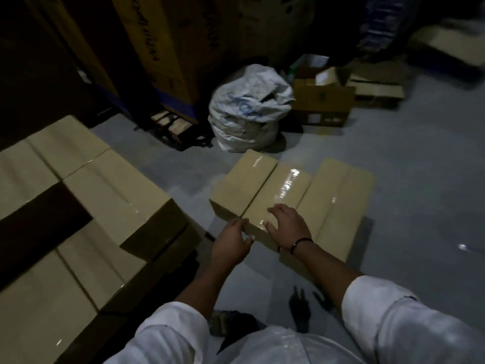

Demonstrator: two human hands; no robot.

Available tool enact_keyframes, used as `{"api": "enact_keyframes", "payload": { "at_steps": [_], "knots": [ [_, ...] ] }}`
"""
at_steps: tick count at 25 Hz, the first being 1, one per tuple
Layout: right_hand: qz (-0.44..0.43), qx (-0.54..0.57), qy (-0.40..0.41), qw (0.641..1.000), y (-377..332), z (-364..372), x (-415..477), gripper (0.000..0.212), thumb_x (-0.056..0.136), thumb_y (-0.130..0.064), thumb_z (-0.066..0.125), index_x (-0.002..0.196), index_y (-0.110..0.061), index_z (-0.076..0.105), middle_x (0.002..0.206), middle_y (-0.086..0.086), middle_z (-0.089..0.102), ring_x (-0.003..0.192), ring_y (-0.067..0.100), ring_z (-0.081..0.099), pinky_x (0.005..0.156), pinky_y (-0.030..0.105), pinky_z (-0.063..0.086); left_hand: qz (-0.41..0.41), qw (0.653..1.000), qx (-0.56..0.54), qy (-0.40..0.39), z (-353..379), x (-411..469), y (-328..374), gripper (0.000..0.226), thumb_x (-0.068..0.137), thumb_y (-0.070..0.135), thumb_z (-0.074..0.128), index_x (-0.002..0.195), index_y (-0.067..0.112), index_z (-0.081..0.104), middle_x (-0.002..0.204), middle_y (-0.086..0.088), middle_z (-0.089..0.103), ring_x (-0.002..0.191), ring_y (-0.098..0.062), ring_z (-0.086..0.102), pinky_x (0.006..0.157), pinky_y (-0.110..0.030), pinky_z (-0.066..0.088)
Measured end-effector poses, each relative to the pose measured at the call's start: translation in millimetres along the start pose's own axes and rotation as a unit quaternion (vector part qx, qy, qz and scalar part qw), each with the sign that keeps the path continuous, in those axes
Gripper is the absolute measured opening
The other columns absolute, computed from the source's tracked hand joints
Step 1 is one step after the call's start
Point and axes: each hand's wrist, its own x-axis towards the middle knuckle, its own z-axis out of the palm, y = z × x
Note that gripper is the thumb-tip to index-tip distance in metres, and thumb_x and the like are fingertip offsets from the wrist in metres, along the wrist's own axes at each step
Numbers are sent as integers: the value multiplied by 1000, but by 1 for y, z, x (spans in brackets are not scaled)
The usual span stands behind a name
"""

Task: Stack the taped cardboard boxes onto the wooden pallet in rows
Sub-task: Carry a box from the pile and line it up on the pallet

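Three taped cardboard boxes lie side by side on the grey floor (409, 164) at centre, long sides touching, tape seams glossy on top. The middle box (282, 195) is the one being addressed. The left hand (233, 241) sits at its near left corner, fingers and thumb curved round that corner, fingertips at the seam shared with the left-hand box (242, 183). The right hand (287, 227) lies palm down on the near end of the top, fingers spread and flat. This pairing suggests a steady-and-pry hold: one hand presses the box down while the other works into the tight seam to free an edge for lifting. How firm the left grip is cannot be told. The right-hand box (341, 200) lies untouched just beside. The person bends low over the row, white sleeves (393, 311) in the near foreground and a dark wristband (299, 242) on the right wrist. To the near left, the stacked boxes (105, 185) form rows with a dark gap among them, probably the destination; the pallet beneath them cannot be made out. Farther off stand a white sack (249, 109), open cartons (322, 101) at far right and tall printed cartons (157, 48) at far left.
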Motion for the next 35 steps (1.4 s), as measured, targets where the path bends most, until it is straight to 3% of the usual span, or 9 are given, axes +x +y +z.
{"api": "enact_keyframes", "payload": {
  "at_steps": [8,17,28,32,35],
  "knots": [
    [140,12,67,988,121,-57,-85,47,97,-42,56,138,-21,56,147,4,49,129,28,47,104,37,43,92,993,8,-71,69,-5,95,57,93,41,69,145,28,50,151,3,48,132,-17,52,103,-33,46],
    [286,75,58,953,167,-57,-61,62,96,-51,56,148,-21,43,159,6,30,141,30,35,112,43,37,156,977,46,-138,88,68,115,59,94,40,69,148,24,48,151,0,48,132,-18,51,103,-31,43],
    [359,68,48,930,198,-59,2,67,97,-52,54,153,-22,35,163,8,24,144,32,29,115,45,34,207,957,61,-193,93,181,123,56,96,41,66,147,25,49,150,2,49,126,-16,56,97,-29,45],
    [353,31,51,934,227,-55,14,63,97,-50,51,152,-23,36,164,7,23,146,33,22,117,47,28,217,958,45,-180,111,210,127,44,97,40,63,140,29,57,139,6,59,112,-13,64,87,-33,54],
    [350,9,34,936,259,-52,29,62,98,-49,50,152,-23,35,165,7,19,149,34,15,118,49,23,236,957,46,-164,136,233,140,39,98,37,62,136,26,61,136,5,62,117,-17,62,88,-29,51]
  ]
}}
